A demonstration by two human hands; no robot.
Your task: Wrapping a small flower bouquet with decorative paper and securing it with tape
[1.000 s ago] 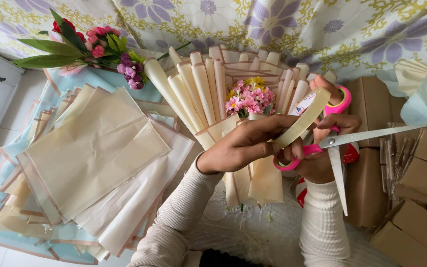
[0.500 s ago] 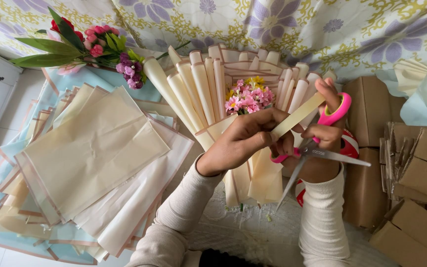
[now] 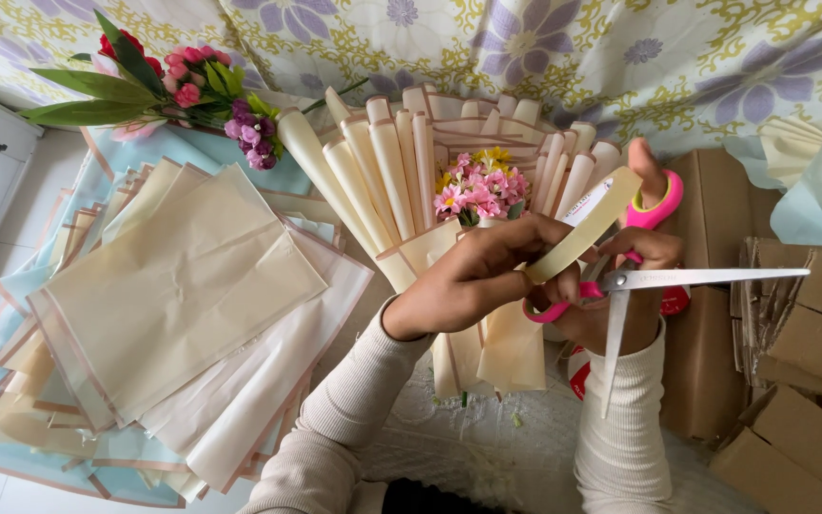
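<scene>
Floral cloth (image 3: 544, 48) forms the backdrop. Cream paper sheets (image 3: 178, 286) lie left of the bouquet (image 3: 459, 205). In front of the bouquet, the right hand (image 3: 635, 276) grips wide-open pink scissors (image 3: 639, 286); the left hand (image 3: 478, 276) pinches taut tape (image 3: 587, 228).

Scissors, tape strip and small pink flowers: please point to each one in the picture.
scissors (image 3: 706, 277), head view, on the upper blade.
tape strip (image 3: 582, 238), head view, on its middle.
small pink flowers (image 3: 479, 187), head view, on the blossoms.

Bouquet stems (image 3: 473, 357) behind both hands (image 3: 487, 276)
</scene>
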